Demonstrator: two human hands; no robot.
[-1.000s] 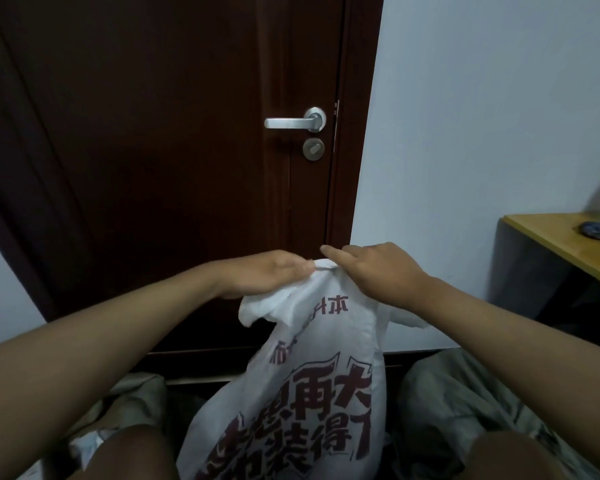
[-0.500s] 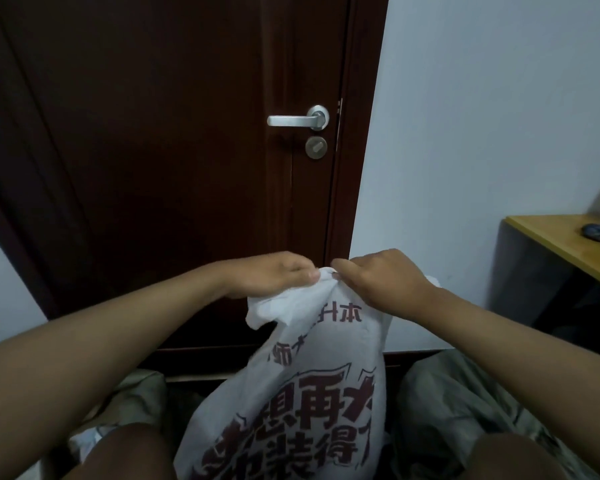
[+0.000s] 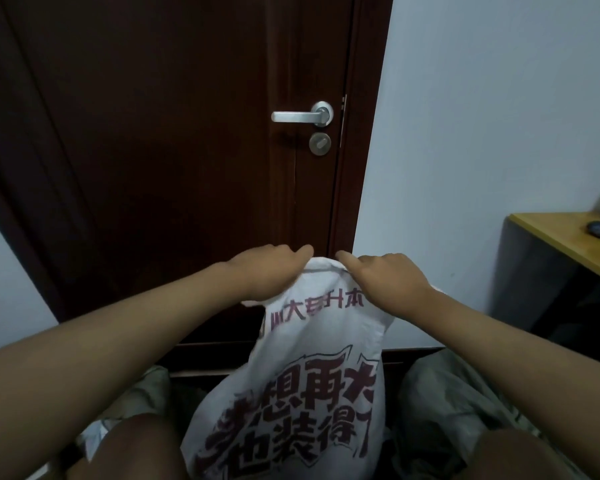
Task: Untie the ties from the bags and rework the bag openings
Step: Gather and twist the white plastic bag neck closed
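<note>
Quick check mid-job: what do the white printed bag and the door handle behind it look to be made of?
The white bag looks like thin plastic film or a light non-woven sheet, matte, creasing softly where both hands pinch its top; dark red characters are printed on it. I can't tell which. The door handle looks like brushed metal, silvery with a dull satin sheen.

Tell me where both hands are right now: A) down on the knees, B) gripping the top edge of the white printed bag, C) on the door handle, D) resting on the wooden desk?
B: the left hand and right hand both pinch the top edge of the white bag, held up in front of the door.
</note>
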